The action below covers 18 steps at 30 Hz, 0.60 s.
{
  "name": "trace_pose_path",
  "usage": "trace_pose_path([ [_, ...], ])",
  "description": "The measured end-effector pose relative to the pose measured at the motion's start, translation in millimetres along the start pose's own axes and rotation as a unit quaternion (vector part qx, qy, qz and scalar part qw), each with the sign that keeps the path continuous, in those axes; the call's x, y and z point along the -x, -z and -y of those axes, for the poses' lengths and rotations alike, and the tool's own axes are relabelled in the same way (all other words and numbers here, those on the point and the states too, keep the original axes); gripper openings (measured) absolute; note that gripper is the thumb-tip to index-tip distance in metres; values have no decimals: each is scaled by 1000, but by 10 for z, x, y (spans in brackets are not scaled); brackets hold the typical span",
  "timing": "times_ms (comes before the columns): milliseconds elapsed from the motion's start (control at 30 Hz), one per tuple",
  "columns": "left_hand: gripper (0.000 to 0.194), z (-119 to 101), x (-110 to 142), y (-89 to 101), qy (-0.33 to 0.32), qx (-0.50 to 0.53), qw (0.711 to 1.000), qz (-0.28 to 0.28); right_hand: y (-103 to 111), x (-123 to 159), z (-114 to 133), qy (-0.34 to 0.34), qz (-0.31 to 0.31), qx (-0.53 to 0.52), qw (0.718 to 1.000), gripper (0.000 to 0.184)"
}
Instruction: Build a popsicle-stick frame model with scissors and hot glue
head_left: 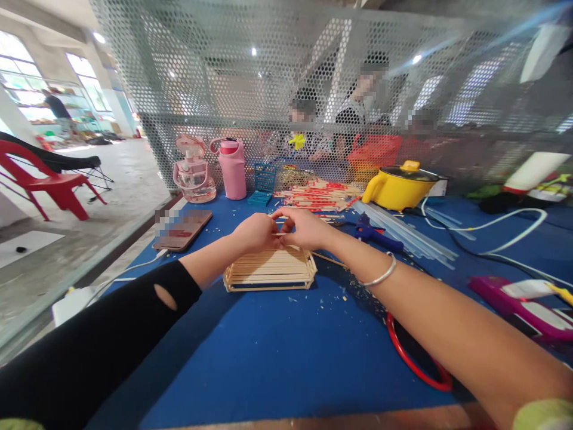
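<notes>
My left hand and my right hand meet above a flat tray made of wooden sticks on the blue table. Both hands pinch a thin wooden stick between their fingertips, just over the tray's far edge. A silver bangle sits on my right wrist, and a black sleeve covers my left forearm. A pile of red-tipped wooden sticks lies beyond my hands.
A yellow pot, blue glue gun and clear glue rods lie right. A phone, pink bottles and a small blue basket stand left. A perforated metal screen backs the table; people sit behind it.
</notes>
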<state>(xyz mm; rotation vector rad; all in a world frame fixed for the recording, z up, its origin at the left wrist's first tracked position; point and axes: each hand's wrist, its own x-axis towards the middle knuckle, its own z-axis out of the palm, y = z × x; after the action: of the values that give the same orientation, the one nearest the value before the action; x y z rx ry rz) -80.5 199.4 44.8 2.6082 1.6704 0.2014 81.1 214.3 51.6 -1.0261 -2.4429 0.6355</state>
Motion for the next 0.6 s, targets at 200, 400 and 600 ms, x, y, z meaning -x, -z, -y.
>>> trace_pose_path([
  [200,40,26,21,-13,-3,-12,1000,-13,-21,-69,-74,-13,50,-75,996,46],
  [400,45,30,12,-22,-5,40,999,-30,2,-47,-130,-22,79,-139,987,41],
  [600,53,12,28,34,-26,105,994,0,31,23,-200,-29,61,-180,981,48],
])
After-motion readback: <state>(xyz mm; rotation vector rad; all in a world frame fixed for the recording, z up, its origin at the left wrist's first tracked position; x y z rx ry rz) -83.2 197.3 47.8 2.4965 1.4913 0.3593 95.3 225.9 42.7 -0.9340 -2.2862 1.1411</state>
